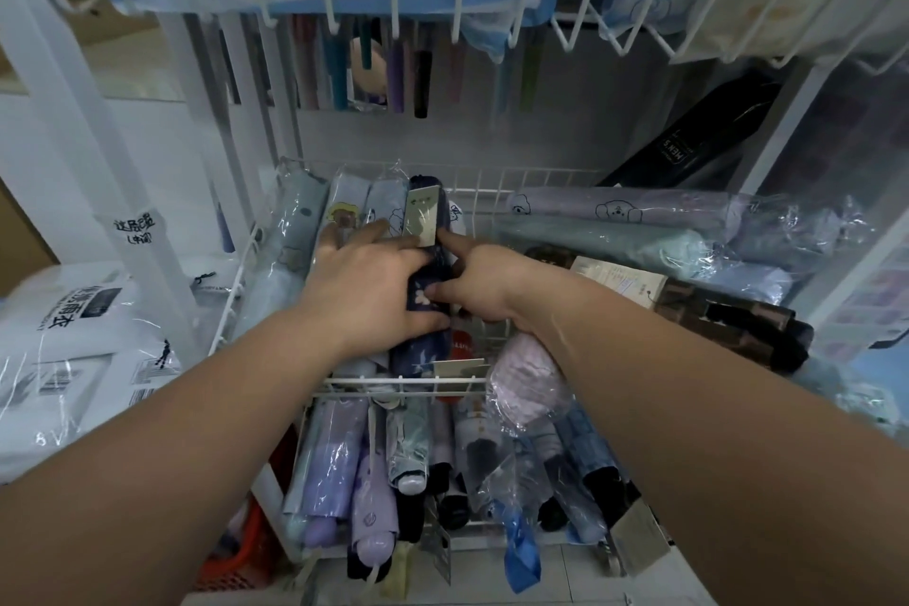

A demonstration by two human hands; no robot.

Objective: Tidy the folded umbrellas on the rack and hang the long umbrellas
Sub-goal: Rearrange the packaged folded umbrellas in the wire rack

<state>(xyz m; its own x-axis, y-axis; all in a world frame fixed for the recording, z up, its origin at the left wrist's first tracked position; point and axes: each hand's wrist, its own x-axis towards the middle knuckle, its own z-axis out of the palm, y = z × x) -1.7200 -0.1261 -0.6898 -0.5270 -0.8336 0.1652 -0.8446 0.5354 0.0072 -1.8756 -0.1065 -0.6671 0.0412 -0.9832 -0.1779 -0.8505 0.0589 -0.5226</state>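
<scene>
A white wire rack (472, 381) fills the frame, its middle basket at centre, another basket of folded umbrellas below it and a third across the top edge; white plastic-wrapped packs (74, 340) lie at lower left. In the middle basket, a navy folded umbrella (427, 310) with small pale prints and a silvery tag (422, 217) lies lengthwise, beside pale blue wrapped ones at its left. The left hand (364, 290) lies over it, thumb pressed against its side; the right hand (484, 283) grips its right side, forefinger stretched toward the tag
</scene>
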